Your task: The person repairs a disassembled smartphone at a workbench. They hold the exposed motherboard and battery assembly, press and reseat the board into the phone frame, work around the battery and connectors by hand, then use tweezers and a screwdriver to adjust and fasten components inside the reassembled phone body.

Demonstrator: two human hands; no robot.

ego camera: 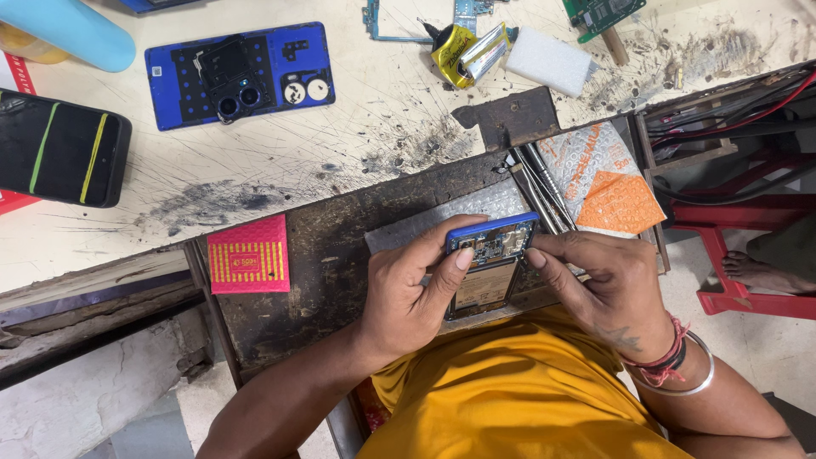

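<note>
Both hands curl around an opened blue phone (491, 263) held over the dark drawer (340, 255). Left hand (408, 293) grips its side, thumb across the circuit board; right hand (608, 285) pinches the top corner.

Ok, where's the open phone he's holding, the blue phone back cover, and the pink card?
open phone (486, 268), head view, on its exposed insides.
blue back cover (240, 75), head view, on its inner face.
pink card (249, 254), head view, on its middle.
</note>
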